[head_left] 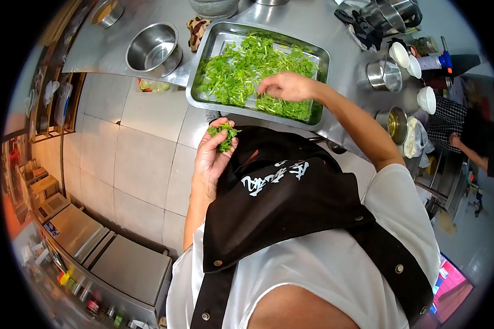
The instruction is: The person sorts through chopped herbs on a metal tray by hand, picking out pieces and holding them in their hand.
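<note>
Chopped leafy green herbs (236, 71), looking like cilantro, lie spread over a rectangular metal tray (192, 88) at the counter's front edge. My left hand (209, 154) is below the tray's near left corner, palm up, its fingers curled around a small bunch of cilantro (225, 143). Over the middle of the tray is my right hand (291, 86), just above or touching the herbs. Its fingers are bent and drawn together, slightly blurred, and I cannot make out what is between them.
Left of the tray stands a steel bowl (153, 50), with a camouflage-patterned cloth (196, 33) between them. Pots, white bowls (426, 100) and a steel pot with yellowish liquid (392, 125) line the right side. Another person (466, 131) stands at far right.
</note>
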